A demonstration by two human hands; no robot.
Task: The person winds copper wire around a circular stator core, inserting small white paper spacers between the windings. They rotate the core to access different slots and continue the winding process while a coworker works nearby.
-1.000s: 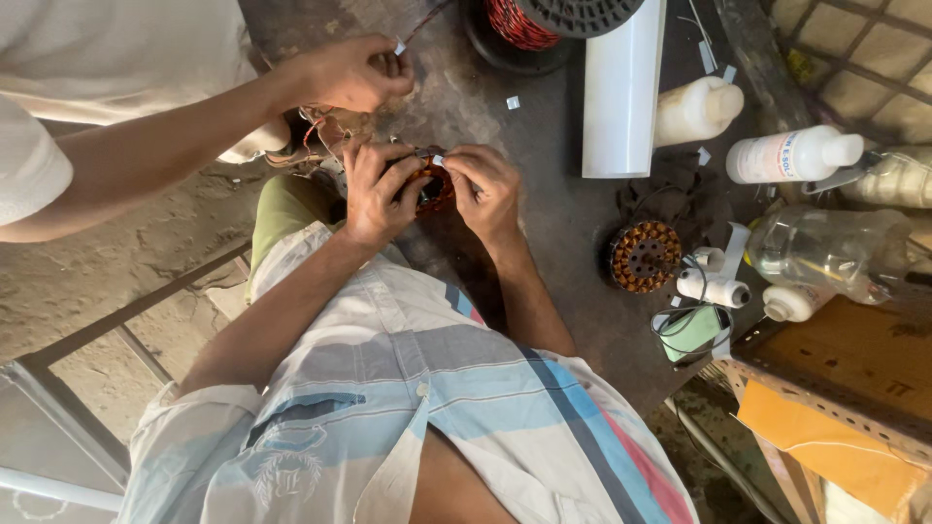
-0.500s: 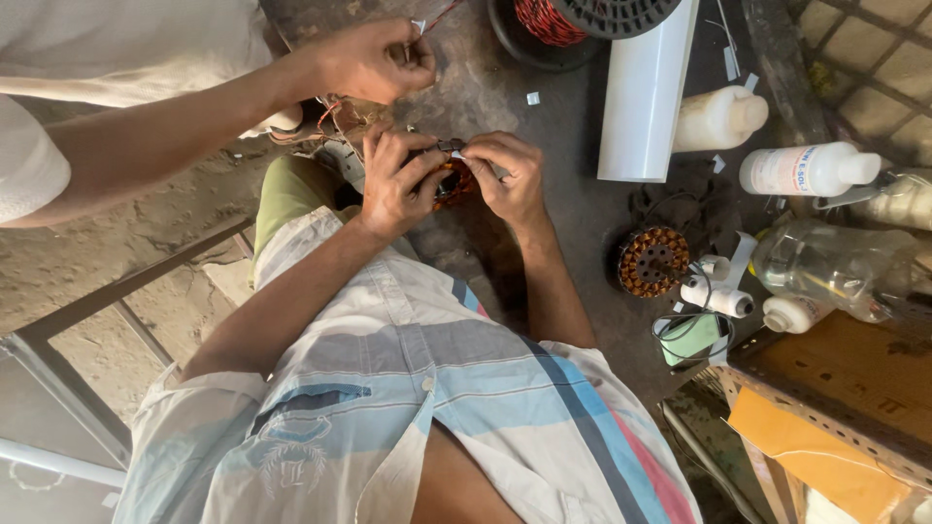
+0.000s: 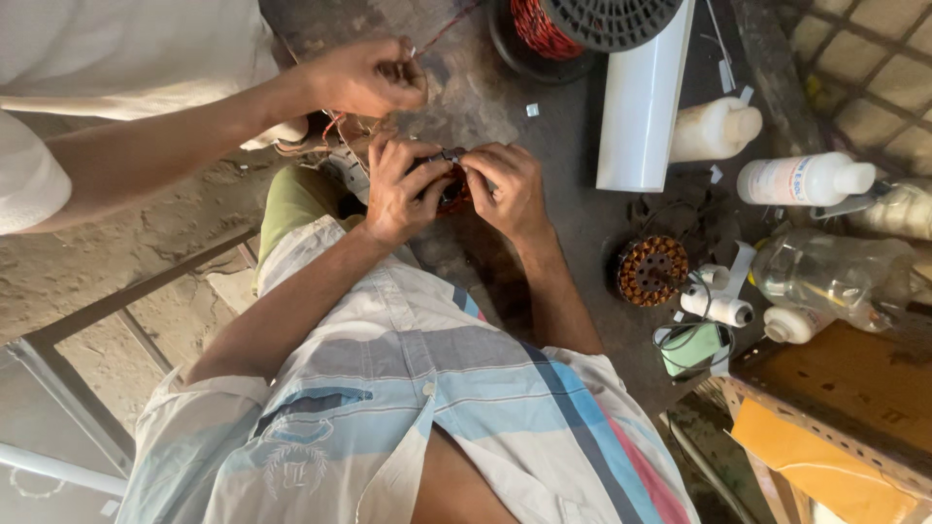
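Observation:
My left hand (image 3: pixel 400 189) and my right hand (image 3: pixel 507 189) are closed around a small dark motor stator with copper-red windings (image 3: pixel 449 190), held between them over the dark worktable (image 3: pixel 544 233); my fingers hide most of it. Another person's hand (image 3: pixel 364 76) reaches in from the left just above mine, pinching a thin red wire (image 3: pixel 447 29) that runs up toward a black spool of red wire (image 3: pixel 573 21).
A second wound stator (image 3: pixel 651 271) lies on the table to the right. Nearby are a white tube (image 3: pixel 639 97), white plastic bottles (image 3: pixel 801 180), a clear bottle (image 3: pixel 835 277), small white thread spools (image 3: pixel 718 309), a green tape roll (image 3: pixel 691 347) and a brown cardboard box (image 3: pixel 845 398).
The view has shifted slightly so everything sits a little lower and to the right. Both my hands stay on the stator, and the other person's hand keeps holding the wire.

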